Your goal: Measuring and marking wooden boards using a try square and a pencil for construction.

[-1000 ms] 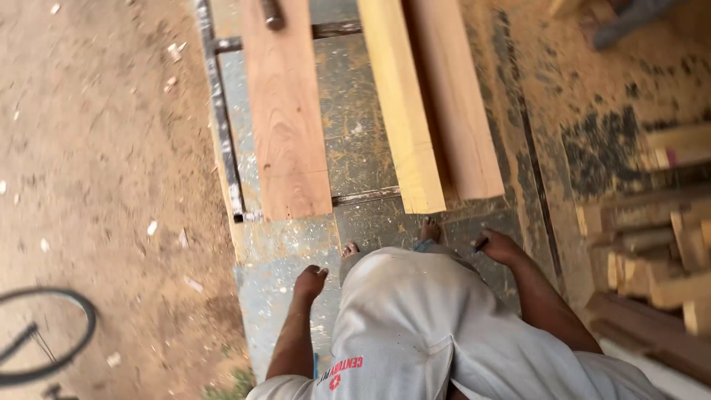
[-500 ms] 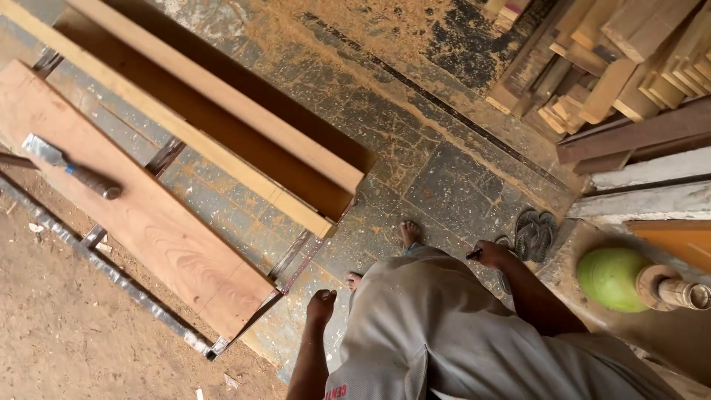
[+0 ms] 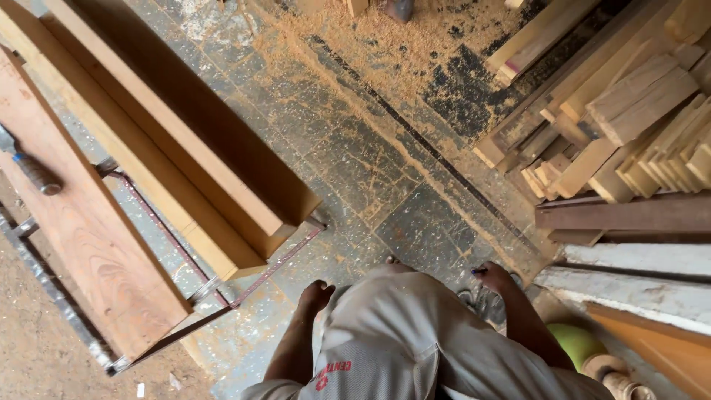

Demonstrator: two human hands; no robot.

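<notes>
Left hand [image 3: 316, 296]: empty, fingers loosely curled, near plank ends [image 3: 244, 255].
Right hand [image 3: 495, 278]: fingers curled, contents unclear.
Risk: bumping planks, slipping on sawdust [image 3: 355, 52].

three planks [image 3: 159, 159] on a frame, one chisel [image 3: 28, 167], two hands [image 3: 315, 296]

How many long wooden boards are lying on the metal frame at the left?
3. A reddish board lies nearest the left edge with a tool on it; a pale board lies in the middle; a brown board rests beside it, right. Others may be out of view.
</notes>
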